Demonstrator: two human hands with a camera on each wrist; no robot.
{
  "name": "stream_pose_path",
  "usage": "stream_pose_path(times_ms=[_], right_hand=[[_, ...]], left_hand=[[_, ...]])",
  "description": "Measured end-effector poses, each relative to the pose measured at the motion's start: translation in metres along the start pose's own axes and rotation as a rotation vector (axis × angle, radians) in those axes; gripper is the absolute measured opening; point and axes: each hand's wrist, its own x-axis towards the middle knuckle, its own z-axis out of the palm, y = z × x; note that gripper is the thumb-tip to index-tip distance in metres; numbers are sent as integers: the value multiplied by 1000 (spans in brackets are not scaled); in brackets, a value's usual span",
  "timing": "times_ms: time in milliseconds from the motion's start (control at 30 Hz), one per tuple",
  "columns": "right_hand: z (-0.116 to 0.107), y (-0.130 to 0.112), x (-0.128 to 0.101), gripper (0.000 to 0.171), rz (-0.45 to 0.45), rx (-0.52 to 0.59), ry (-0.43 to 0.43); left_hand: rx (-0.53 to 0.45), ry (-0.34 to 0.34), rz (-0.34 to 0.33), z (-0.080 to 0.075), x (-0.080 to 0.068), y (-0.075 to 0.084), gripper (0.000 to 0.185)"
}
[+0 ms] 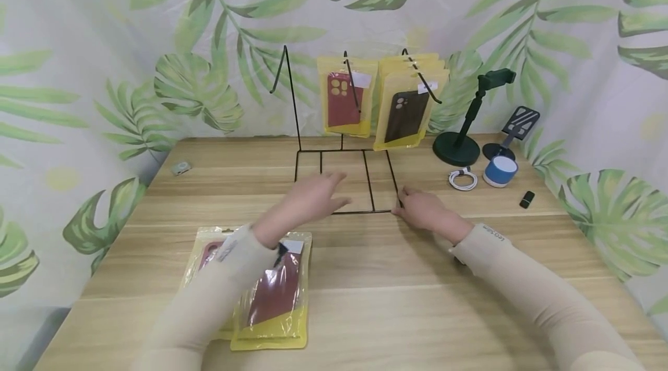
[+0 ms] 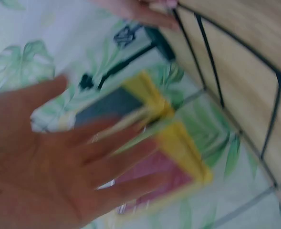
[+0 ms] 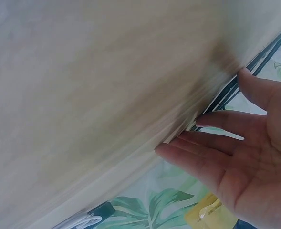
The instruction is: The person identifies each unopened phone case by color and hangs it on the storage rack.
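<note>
A black wire display rack stands on the wooden table. My right hand touches the front right corner of its base, thumb and fingers on either side of the wire. In the right wrist view its fingers are spread and nearly straight. My left hand hovers above the base's left part, fingers extended and holding nothing. From the hooks hang a yellow pack with a red phone case and several with a dark phone case in front. The left hook is bare.
Yellow packs with red phone cases lie front left, partly under my left sleeve. Right of the rack are a dark green phone stand, a small black stand, a blue cylinder, a white cable and a small black object.
</note>
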Motion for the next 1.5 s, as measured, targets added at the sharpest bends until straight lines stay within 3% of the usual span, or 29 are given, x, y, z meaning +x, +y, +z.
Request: stream_pose_path(times_ms=[100,200,400,567,767,933,1133,1367,1500], right_hand=[[1,1,1,63,5,-1,3],[2,2,1,63,3,-8,9],[3,7,-1,64,12,-5,21],[4,7,-1,64,-5,-6,27],[3,4,-1,63,-3,-1,28],[3,2,-1,62,-14,-12,42],[5,2,1,62,-18,-15,38],[5,2,2,64,-7,0,21],[5,2,1,63,-5,3,24]], left_hand=[[107,-163,13,-2,-26,-22,62],[132,-261,-5,-2,-42,-40,57],[59,-309,-65,3,-57,-63,54],[94,-328,-67,13,-63,-84,25],[81,-297,-97,24,-69,-103,16],[35,-234,-72,29,-71,-108,11],[-9,-207,-46,33,-73,-113,15],[80,-143,-44,39,-75,-121,2],[123,-98,-14,43,-76,-122,8]])
